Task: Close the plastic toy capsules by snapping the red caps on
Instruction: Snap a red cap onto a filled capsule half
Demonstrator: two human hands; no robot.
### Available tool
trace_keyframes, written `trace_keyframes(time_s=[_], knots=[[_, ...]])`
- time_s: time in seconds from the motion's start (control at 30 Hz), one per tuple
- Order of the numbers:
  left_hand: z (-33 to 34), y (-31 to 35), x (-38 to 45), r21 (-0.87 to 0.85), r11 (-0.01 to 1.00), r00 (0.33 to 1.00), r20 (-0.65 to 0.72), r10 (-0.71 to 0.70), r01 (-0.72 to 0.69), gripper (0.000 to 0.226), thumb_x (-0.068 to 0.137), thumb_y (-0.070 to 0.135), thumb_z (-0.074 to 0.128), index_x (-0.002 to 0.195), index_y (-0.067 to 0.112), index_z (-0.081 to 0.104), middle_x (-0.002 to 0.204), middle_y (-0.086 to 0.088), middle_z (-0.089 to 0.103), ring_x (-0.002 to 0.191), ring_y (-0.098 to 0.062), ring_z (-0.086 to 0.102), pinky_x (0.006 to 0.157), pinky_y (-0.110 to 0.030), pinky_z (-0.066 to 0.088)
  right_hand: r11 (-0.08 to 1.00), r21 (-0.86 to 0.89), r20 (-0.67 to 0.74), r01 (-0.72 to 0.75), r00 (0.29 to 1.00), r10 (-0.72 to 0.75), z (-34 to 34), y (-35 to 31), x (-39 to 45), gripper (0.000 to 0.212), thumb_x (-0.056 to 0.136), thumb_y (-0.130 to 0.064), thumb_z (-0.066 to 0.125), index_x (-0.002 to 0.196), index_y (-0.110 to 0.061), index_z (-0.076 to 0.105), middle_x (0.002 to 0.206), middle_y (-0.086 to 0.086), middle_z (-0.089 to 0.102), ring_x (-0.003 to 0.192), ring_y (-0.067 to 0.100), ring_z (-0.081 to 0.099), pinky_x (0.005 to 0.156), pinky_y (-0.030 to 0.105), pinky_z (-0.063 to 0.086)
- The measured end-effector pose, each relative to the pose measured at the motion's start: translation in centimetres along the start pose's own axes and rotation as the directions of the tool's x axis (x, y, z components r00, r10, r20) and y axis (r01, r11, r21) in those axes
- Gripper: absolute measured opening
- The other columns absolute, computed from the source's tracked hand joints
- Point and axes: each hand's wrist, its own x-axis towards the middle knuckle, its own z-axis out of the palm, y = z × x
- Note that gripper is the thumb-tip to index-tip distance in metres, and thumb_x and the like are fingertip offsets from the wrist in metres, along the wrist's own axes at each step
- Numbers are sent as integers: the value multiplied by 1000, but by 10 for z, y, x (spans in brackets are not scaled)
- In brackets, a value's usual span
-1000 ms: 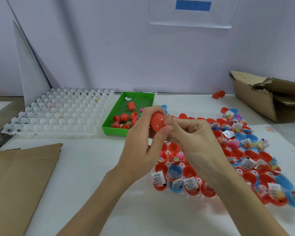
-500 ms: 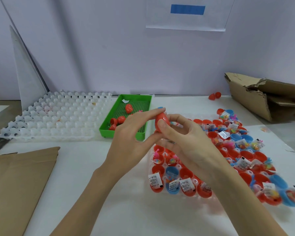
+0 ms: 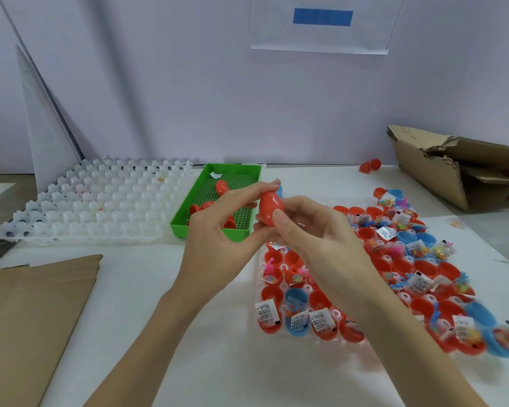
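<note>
Above the tabletop (image 3: 165, 333), the red capsule (image 3: 270, 208) is gripped between both hands, its long axis pointing toward 11 o'clock. The left hand (image 3: 218, 242) pinches it from 9 o'clock, the right hand (image 3: 315, 233) from 4 o'clock, equally near.

White table (image 3: 224, 362), clear cell tray (image 3: 94, 210), green tray (image 3: 185, 224), cardboard sheet (image 3: 33, 312), torn cardboard box (image 3: 441, 174), capsule tray (image 3: 257, 301)

I have one view only, the head camera, so nothing overlaps with a second angle. It sits above the white table (image 3: 218, 362) and looks forward and down, wide-angled, with straight edges bowing toward the frame sides. Both forearms enter from the bottom edge, so I am close over the work. The far wall (image 3: 188, 98) fills the upper half, facing me squarely.
</note>
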Motion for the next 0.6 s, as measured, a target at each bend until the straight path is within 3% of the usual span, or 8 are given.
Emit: trace_keyframes(time_s=[0.1, 0.27, 0.4, 0.53, 0.6], knots=[[-2, 1, 1, -43, 999, 998, 57, -8, 10, 45, 87, 10, 84, 128, 19, 68, 124, 6, 73, 120, -25, 67, 103, -34, 54, 1000, -29, -9, -6, 1000, 6, 0, 1, 0, 25, 90, -38, 68, 109, -23, 72, 104, -5, 77, 104, 10, 72, 88, 14, 54], [-3, -1, 0, 14, 1000, 999, 48, -8, 7, 45, 85, 13, 86, 127, 17, 70, 120, 8, 74, 119, -22, 68, 102, -40, 55, 998, -59, -19, -6, 1000, 5, 0, 0, -1, 27, 86, -38, 70, 109, -23, 72, 99, -14, 76, 99, 1, 71, 79, 7, 51], [-3, 1, 0, 82, 997, 1000, 12, 6, -7, 45, 83, 21, 86, 126, 17, 71, 117, 12, 74, 116, -16, 68, 99, -32, 54, 998, -68, -27, 8, 1000, -10, -2, 3, -1, 26, 88, -36, 71, 110, -22, 71, 100, -14, 76, 99, 1, 72, 78, 7, 52], [0, 7, 1, 134, 990, 999, 1, 46, -46, 48, 87, 26, 80, 132, 20, 68, 127, 17, 69, 124, -10, 63, 103, -26, 50, 996, -73, -40, 45, 998, -48, 0, 3, 2, 22, 93, -28, 72, 113, -20, 70, 106, -8, 76, 103, 7, 72, 85, 16, 56], [3, 8, 1, 166, 985, 999, 29, 39, -43, 65, 88, 30, 81, 147, 33, 55, 141, 22, 61, 136, -9, 54, 111, -30, 46, 986, -149, -40, 69, 996, -75, -2, -3, 2, 20, 96, -23, 70, 116, -20, 71, 105, -7, 77, 102, 8, 73, 85, 20, 58]])
